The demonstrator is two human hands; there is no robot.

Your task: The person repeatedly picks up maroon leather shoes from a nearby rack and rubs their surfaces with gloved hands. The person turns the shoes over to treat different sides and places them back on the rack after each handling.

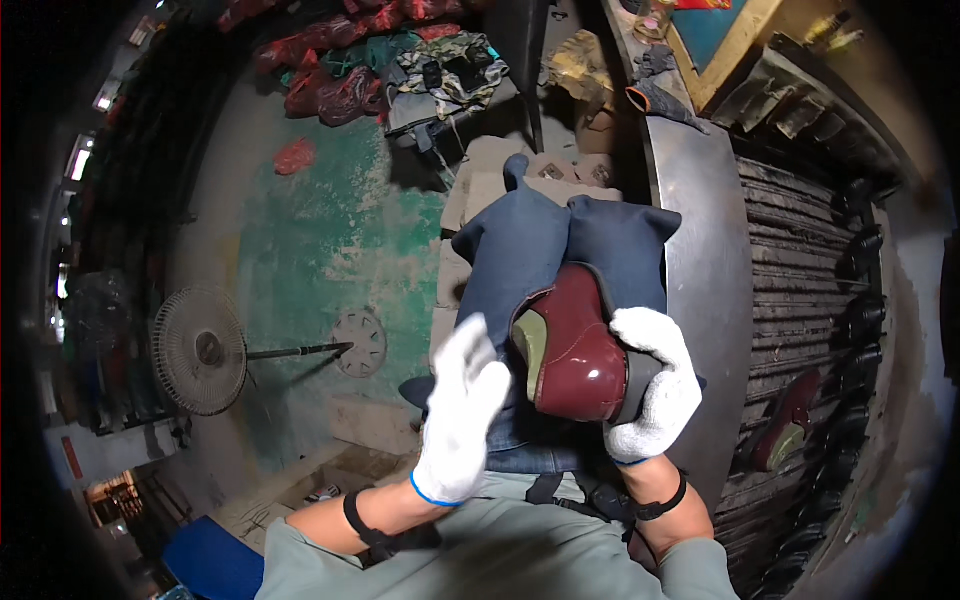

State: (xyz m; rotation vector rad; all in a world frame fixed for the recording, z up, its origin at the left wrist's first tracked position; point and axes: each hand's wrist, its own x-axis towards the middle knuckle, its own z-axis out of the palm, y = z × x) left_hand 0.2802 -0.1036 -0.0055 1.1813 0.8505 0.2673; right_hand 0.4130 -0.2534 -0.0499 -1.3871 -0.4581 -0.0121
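A glossy burgundy shoe [585, 350] with an olive-green lining and a dark sole lies on its side over my lap, its toe pointing away from me. My right hand [660, 385], in a white knit glove, is wrapped round the sole at the heel end. To the left of the shoe, my left hand [465, 420] is raised in a matching glove. Its fingers look stretched out, though slightly blurred, and nothing shows in them. Dark blue cloth [520, 250] covers my legs beneath the shoe.
A metal ledge [705, 270] runs along my right, beside a slatted rack [795, 300] holding another burgundy shoe [787, 420] and several dark ones. At left stands a fan [205, 348]. Red bags [335, 95] lie at the back. A dark glove [662, 100] rests on the ledge's far end.
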